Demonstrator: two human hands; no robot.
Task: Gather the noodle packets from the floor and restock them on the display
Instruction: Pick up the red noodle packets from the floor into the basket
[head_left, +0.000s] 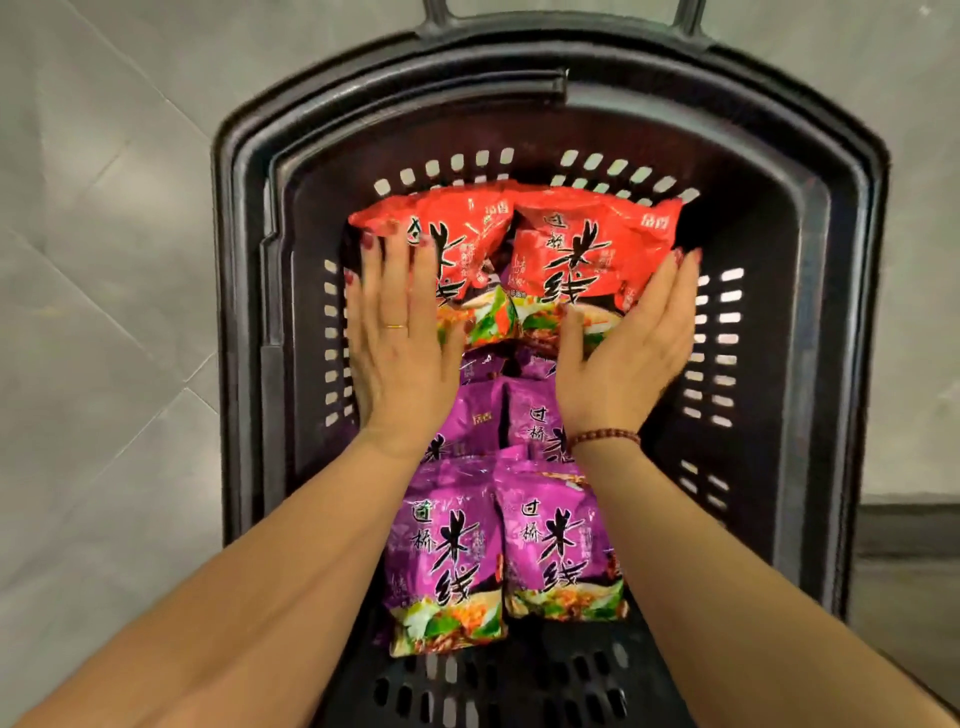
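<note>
Floor (104, 260) of grey tile at far left, under a black basket (228, 260) with slotted walls. Just inside the basket's left wall, left hand (400, 343): fingers straight and spread, laid flat on the face of the left of two red packets (587, 244), pressing rather than gripping. Side by side across the basket's far end, those red packets, edges meeting at the middle, lower ends overlapping purple packets (447, 540) lying in two columns toward the near edge. Next, right hand (628, 353), set against the right packet's outer edge close to the right wall: fingers straight along the side, thumb lying on the face, palm turned inward, nothing curled round. All packets in view inside the basket, none on the floor.

Step in hand, by the look of it: squaring the red pair into the far end. To do it well, probably: hold the left palm flat to stop the slick film sliding, nudge inward with the right to butt both edges together, and press lightly, noodles inside likely brittle. Avoid shoving toward the far wall: risk of corners crumpling against the slots.
</note>
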